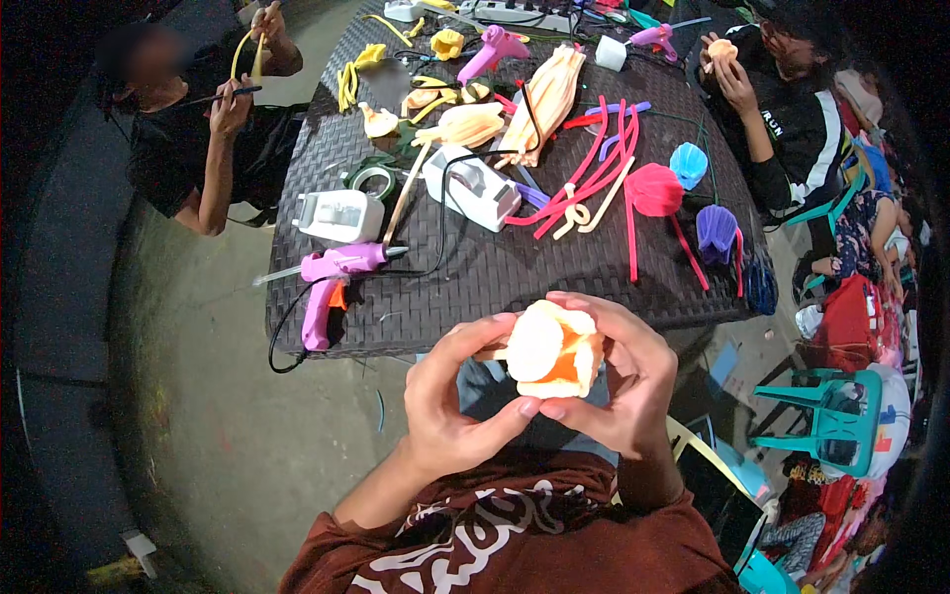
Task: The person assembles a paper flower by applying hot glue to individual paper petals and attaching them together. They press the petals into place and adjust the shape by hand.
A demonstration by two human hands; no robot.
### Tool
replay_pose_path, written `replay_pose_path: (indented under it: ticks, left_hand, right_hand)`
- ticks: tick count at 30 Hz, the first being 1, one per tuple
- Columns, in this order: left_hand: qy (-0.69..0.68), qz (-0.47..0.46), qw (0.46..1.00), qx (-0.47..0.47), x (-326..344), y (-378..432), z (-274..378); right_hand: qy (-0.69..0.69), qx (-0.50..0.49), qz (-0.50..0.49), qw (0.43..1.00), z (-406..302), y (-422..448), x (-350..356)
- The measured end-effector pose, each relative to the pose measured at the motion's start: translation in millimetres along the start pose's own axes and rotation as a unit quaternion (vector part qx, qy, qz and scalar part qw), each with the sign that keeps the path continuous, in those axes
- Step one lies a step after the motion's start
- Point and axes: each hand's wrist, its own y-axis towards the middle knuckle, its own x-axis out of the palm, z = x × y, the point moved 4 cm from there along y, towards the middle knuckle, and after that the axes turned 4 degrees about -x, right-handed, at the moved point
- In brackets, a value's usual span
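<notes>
Between my left hand [462, 401] and my right hand [631, 371] is a peach flower head of fuzzy pipe cleaners [558, 350], held by the fingertips of both. Its hollow inside shows orange, and bright light washes out part of the petals. Both hands are just off the near edge of a dark woven table [460, 319]. A purple hot glue gun [326, 289] lies on the table to the left, its cord trailing. Beyond my hands lie red pipe cleaners [594, 174], a red flower head [653, 189], a blue one [689, 165] and a purple one [717, 234].
Two white tape dispensers [341, 215] [471, 185], green tape [371, 180] and peach pipe-cleaner bundles [545, 104] lie on the table. More glue guns [493, 53] [653, 38] and a power strip [516, 13] are farther back. People sit left and right; a teal chair [835, 423] stands at right.
</notes>
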Motion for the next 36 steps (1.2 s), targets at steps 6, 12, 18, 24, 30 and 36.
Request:
replay_pose_path:
  ticks: [6, 12, 18, 24, 30, 36]
  left_hand:
    - [0.051, -0.008, 0.998, 0.032, 1.2, 1.5, 5.2]
    - [0.052, -0.011, 0.997, 0.063, 1.2, 3.0, 3.9]
    - [0.069, -0.013, 0.993, 0.09, -2.8, 3.6, 5.4]
    - [0.128, -0.014, 0.983, 0.131, -9.2, 8.2, 15.9]
    - [0.148, -0.05, 0.98, 0.123, -0.7, 6.2, 20.1]
    - [0.148, -0.053, 0.98, 0.124, 2.2, 7.5, 19.0]
  right_hand:
    - [0.016, 0.01, 0.017, 1.0, 3.8, -4.9, 1.0]
    - [0.005, -0.023, 0.004, 1.0, 5.7, -6.1, 0.6]
    - [0.004, -0.024, 0.007, 1.0, 5.7, -7.7, -0.3]
    - [-0.017, -0.031, 0.005, 0.999, 4.5, -8.0, -1.3]
    - [-0.06, -0.051, 0.01, 0.997, 7.0, -6.9, -1.9]
    - [-0.091, -0.076, -0.013, 0.993, 10.5, -7.1, -2.4]
